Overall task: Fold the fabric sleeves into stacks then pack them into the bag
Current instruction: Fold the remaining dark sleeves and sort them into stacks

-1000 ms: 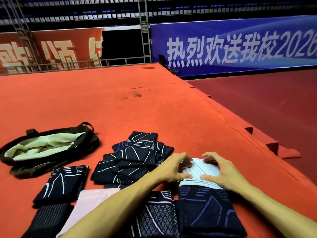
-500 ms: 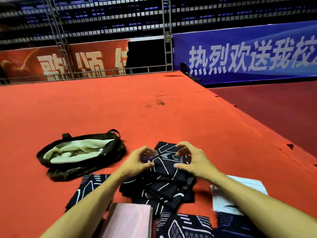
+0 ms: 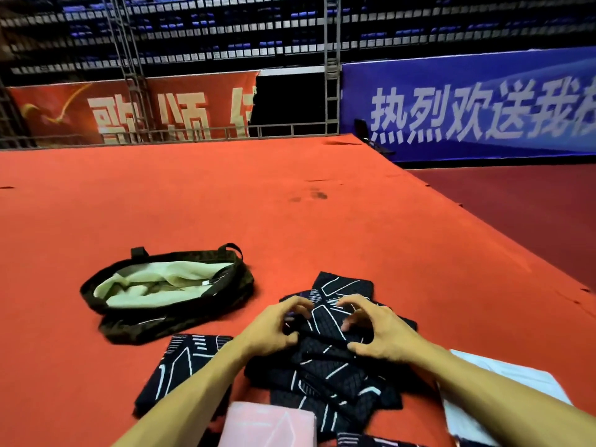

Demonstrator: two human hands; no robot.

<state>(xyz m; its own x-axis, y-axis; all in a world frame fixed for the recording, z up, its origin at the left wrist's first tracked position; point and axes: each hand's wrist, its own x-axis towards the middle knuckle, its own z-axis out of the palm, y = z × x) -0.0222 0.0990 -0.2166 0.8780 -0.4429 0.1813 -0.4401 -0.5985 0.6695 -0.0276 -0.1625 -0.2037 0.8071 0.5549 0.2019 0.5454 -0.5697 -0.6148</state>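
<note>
Red carpet [image 3: 290,221]: hands gone from white stack [image 3: 503,379] to dark sleeve pile [image 3: 338,382]; left hand [image 3: 274,329] and right hand [image 3: 379,335] pinch top sleeve [image 3: 325,321]. Next fold starting; bag [image 3: 161,324] apparently unpacked.

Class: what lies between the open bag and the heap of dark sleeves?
Only bare red carpet separates the bag from the heap, as the head view shows.
</note>
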